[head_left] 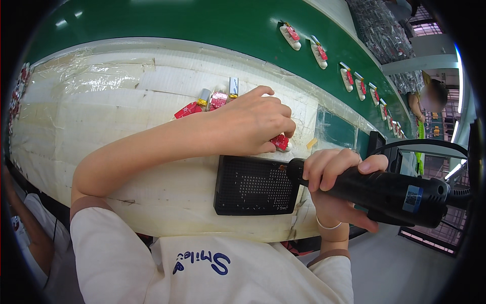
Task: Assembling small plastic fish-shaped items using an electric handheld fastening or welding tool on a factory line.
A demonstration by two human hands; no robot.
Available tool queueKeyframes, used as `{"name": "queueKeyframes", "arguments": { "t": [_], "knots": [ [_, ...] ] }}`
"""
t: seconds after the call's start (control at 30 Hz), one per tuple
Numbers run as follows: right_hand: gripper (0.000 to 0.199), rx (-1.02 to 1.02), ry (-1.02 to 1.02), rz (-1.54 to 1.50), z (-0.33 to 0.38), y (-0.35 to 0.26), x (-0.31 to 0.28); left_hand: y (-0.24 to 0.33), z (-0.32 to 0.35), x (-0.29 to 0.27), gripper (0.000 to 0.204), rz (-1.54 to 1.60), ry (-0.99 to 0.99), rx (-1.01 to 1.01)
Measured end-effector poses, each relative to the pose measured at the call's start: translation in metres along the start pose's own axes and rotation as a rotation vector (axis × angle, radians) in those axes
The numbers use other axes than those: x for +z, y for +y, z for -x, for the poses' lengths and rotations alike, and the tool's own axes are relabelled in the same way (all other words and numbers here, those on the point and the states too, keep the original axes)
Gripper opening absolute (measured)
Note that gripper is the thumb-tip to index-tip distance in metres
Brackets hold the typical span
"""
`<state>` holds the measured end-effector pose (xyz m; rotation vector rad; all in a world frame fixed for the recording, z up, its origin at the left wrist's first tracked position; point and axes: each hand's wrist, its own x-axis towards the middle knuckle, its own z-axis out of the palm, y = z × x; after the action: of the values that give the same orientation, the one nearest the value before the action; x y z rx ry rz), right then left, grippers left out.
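My left hand (pixel 255 119) reaches across the white work surface (pixel 101 116), its fingers curled over a small red-and-white part (pixel 280 142) that shows only partly beneath them. In my right hand (pixel 341 175) is a black corded electric screwdriver (pixel 400 195), its narrow end pointing left over the right edge of a black tray (pixel 219 195). Rows of tiny metal screws (pixel 260 185) stand in the tray's holes. Beyond my left forearm lie a red part with a silver cylinder (pixel 204 96), another red piece (pixel 218 100) and a second silver cylinder (pixel 233 87).
A green belt (pixel 167 23) runs along the far side, carrying several red-and-white parts (pixel 319 53) toward the right. A black cable (pixel 420 144) arches at the right. Another person (pixel 430 99) is at the far right, and a person's arm (pixel 30 233) shows at the left edge.
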<state>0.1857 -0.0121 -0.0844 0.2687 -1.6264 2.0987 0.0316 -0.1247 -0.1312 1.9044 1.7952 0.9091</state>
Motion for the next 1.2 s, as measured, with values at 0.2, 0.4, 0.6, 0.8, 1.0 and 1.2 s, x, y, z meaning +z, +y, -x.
{"name": "queueKeyframes", "arguments": {
  "t": [0.2,0.4,0.6,0.8,1.0,1.2],
  "knots": [
    [0.077,-0.158,-0.039,0.134,-0.008,0.001,0.006,0.011,0.005,0.006,0.017,0.161,-0.067,0.201],
    [0.076,-0.192,-0.066,0.111,-0.009,-0.001,0.005,0.009,0.004,0.013,0.009,0.127,-0.014,0.204],
    [0.076,-0.186,-0.051,0.117,-0.01,-0.004,0.005,0.01,0.009,-0.001,0.008,0.052,-0.113,0.193],
    [0.075,-0.192,-0.054,0.115,-0.01,-0.004,0.006,0.012,0.009,-0.004,0.011,0.059,-0.142,0.165],
    [0.074,-0.102,-0.007,0.126,-0.003,-0.001,0.004,0.034,0.032,-0.01,0.018,-0.114,-0.245,0.177],
    [0.074,-0.07,-0.031,0.116,-0.004,-0.001,0.008,0.05,0.042,-0.039,0.017,-0.254,-0.343,0.137]
  ]
}}
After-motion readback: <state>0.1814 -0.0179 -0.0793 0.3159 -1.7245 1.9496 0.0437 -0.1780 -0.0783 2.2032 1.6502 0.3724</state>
